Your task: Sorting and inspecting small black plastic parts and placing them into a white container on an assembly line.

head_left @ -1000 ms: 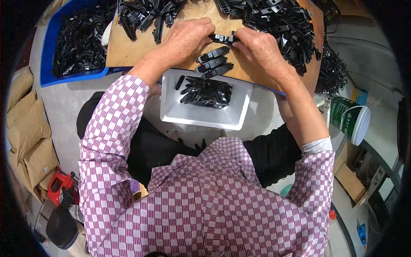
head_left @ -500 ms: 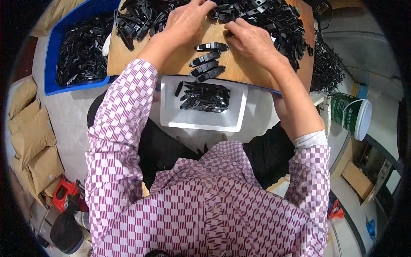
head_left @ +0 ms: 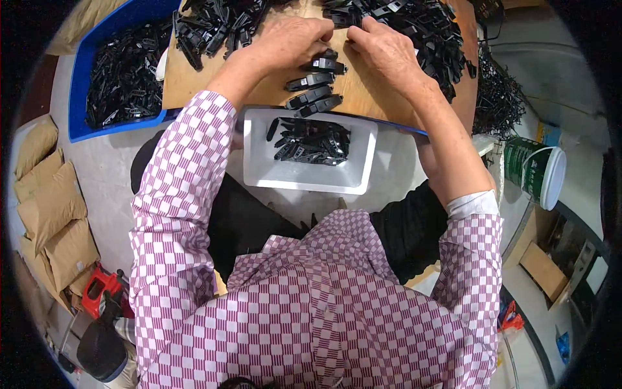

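Note:
My left hand (head_left: 293, 43) is above the wooden tabletop with its fingers curled down. Its fingertips close on a black plastic clip-like part (head_left: 329, 54), partly hidden beneath them. That part lies just beyond a short row of similar black parts (head_left: 310, 82) running toward the table's near edge. To the right, my right hand (head_left: 387, 52) has thumb and fingers pinched together near the heap. Whatever it may hold is hidden. Below the table edge, a white plastic tray (head_left: 304, 185) contains a pile of slim black pieces (head_left: 314, 142).
Heaps of black parts cover the table (head_left: 382, 97) at far left (head_left: 217, 29) and far right (head_left: 427, 48). A blue bin (head_left: 72, 107) full of black pieces stands left. Tangled black scrap (head_left: 499, 104) and a green bucket (head_left: 526, 165) are right; brown packages (head_left: 55, 201) lie left.
My left hand has drawn back from the far heap toward the row, bringing a black part to its far end. My right hand has shifted slightly, its fingers still pinched.

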Demonstrator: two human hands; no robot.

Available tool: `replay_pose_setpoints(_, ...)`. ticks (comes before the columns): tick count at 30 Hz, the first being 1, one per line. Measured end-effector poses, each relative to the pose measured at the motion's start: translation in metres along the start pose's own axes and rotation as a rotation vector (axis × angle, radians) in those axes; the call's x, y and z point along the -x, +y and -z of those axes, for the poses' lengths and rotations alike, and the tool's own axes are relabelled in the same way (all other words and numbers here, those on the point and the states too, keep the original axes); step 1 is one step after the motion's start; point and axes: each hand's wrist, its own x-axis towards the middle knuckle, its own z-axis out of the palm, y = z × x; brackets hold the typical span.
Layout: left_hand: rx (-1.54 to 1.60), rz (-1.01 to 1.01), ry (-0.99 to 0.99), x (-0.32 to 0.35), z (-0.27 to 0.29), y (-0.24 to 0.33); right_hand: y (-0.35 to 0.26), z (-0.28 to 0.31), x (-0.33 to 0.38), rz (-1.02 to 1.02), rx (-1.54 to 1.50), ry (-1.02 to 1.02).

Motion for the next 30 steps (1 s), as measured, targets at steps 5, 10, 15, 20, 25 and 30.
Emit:
replay_pose_setpoints(5, -0.051, 0.180, -0.096, -0.008, 0.019, 0.018, -0.008, 0.007, -0.003, -0.067, -0.182, -0.098)
replay_pose_setpoints(10, 0.039, 0.249, 0.044, -0.005, 0.003, 0.004, -0.014, 0.001, -0.005, -0.274, -0.300, -0.259)
replay_pose_setpoints(15, 0.067, 0.112, 0.056, 0.009, 0.008, -0.002, -0.005, -0.011, 0.001, -0.333, -0.287, -0.196)
replay_pose_setpoints(20, 0.060, 0.074, 0.078, 0.018, 0.010, 0.005, -0.014, -0.008, -0.002, -0.366, -0.374, -0.151)
replay_pose_setpoints(25, 0.071, 0.030, 0.080, 0.010, 0.008, 0.007, 0.001, -0.028, 0.005, -0.396, -0.603, -0.002)
replay_pose_setpoints(30, -0.006, 0.042, 0.145, 0.015, -0.020, -0.019, -0.010, -0.015, -0.004, -0.486, -0.377, -0.139)
